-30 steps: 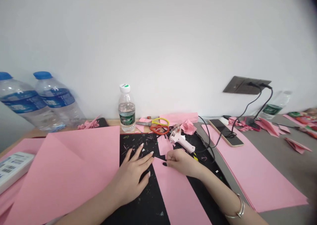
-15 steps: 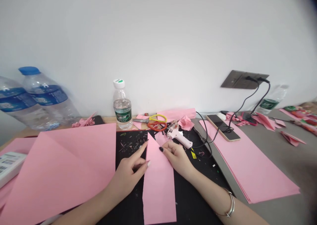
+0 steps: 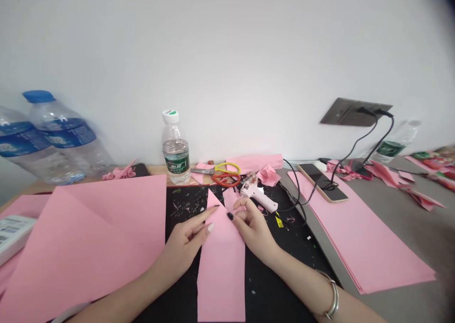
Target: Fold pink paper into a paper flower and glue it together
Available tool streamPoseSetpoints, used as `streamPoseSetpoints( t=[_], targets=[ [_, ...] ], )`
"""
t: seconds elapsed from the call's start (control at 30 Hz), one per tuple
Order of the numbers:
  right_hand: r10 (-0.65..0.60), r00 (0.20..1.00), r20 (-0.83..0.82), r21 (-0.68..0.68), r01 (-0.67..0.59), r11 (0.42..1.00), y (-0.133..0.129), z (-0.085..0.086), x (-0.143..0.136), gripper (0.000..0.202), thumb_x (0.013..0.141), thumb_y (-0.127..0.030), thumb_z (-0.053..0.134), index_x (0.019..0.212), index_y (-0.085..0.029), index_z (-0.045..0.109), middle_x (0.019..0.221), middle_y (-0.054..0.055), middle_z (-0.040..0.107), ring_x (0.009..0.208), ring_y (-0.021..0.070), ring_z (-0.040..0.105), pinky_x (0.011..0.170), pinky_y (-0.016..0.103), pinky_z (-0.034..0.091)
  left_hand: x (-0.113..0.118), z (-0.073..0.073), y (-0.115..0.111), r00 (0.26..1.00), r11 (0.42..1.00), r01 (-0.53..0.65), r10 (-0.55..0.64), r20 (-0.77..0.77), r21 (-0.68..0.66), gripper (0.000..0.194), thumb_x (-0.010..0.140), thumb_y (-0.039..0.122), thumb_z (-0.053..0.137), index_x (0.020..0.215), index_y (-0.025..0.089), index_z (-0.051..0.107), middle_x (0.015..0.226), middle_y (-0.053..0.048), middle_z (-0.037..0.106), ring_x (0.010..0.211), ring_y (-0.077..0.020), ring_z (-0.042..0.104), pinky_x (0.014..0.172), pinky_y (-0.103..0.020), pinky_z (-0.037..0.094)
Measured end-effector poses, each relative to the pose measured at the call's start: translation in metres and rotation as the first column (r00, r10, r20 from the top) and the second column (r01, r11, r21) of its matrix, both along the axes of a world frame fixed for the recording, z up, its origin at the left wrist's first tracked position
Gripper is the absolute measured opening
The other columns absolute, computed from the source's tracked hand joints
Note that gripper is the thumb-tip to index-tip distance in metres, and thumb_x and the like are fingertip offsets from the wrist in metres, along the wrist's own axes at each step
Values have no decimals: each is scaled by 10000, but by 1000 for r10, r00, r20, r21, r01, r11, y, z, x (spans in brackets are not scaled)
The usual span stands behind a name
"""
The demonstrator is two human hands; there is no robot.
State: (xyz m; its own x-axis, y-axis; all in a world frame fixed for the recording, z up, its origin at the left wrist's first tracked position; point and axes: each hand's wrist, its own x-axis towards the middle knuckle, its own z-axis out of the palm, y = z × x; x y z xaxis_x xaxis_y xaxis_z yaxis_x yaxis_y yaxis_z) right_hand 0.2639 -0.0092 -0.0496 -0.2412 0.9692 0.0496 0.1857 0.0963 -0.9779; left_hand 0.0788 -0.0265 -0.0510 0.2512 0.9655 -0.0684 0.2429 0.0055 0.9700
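A long strip of pink paper (image 3: 222, 271) lies in front of me on a black mat (image 3: 277, 285), its far end folded or cut to a slanted point. My left hand (image 3: 183, 245) is at the strip's left edge, index finger stretched onto the paper near the tip and thumb touching it lower down. At the slanted right edge, my right hand (image 3: 254, 228) pinches the paper between thumb and bent fingers. A pale pink glue gun (image 3: 261, 197) lies just beyond the right hand. Scissors (image 3: 227, 174) with yellow and orange handles rest behind the strip.
To the left lies a large pink sheet (image 3: 106, 242) beside a white box (image 3: 14, 235). A water bottle (image 3: 177, 157) stands by the wall, large bottles (image 3: 67, 138) at far left. On the right, a phone (image 3: 322, 183) rests on stacked pink paper (image 3: 369, 242); cords run to a wall socket (image 3: 355, 112).
The paper strip has shifted slightly left. My left index finger has moved from its edge onto the paper near the tip. My right hand stays at the slanted edge, its index finger raised more.
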Motion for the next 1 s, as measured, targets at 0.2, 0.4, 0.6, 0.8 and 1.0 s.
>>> streamPoseSetpoints(
  t=[0.2,0.4,0.6,0.8,1.0],
  targets=[
    [33,992,-121,-25,-37,999,3,4,3,136,774,-305,572,829,-181,569,640,-24,534,545,104,478,504,218,373,-5,0,5,994,995,-96,94,61,19,363,846,370,498,1163,219,592,1281,-28,556,1186,-219,493,985,-349,407],
    [79,980,-180,-103,-99,990,4,0,6,291,681,-317,698,944,-197,659,841,26,683,759,163,617,693,289,493,-6,2,5,988,988,-152,152,17,30,358,862,385,475,1143,205,605,1236,-51,594,1125,-239,546,942,-376,450],
    [19,981,-191,-114,-41,993,5,-2,11,245,682,-283,710,916,-211,697,808,16,710,720,160,638,655,275,505,-4,1,3,995,999,-13,16,95,-35,364,834,366,540,1157,207,590,1172,-48,639,1059,-227,591,879,-337,488],
    [9,960,-279,-142,-50,989,4,-4,15,193,685,-233,723,878,-224,714,752,-1,718,662,131,637,611,229,487,-5,-2,0,998,998,55,-55,-18,7,336,805,321,577,1104,176,624,978,-54,712,881,-221,646,772,-324,512],
    [13,899,-437,-202,-113,973,2,-1,15,174,678,-175,734,847,-214,718,748,2,726,635,114,645,597,200,483,-10,7,-3,963,902,122,-7,-268,414,280,819,303,551,1058,200,654,780,-45,605,706,-174,572,659,-305,493]
  ],
)
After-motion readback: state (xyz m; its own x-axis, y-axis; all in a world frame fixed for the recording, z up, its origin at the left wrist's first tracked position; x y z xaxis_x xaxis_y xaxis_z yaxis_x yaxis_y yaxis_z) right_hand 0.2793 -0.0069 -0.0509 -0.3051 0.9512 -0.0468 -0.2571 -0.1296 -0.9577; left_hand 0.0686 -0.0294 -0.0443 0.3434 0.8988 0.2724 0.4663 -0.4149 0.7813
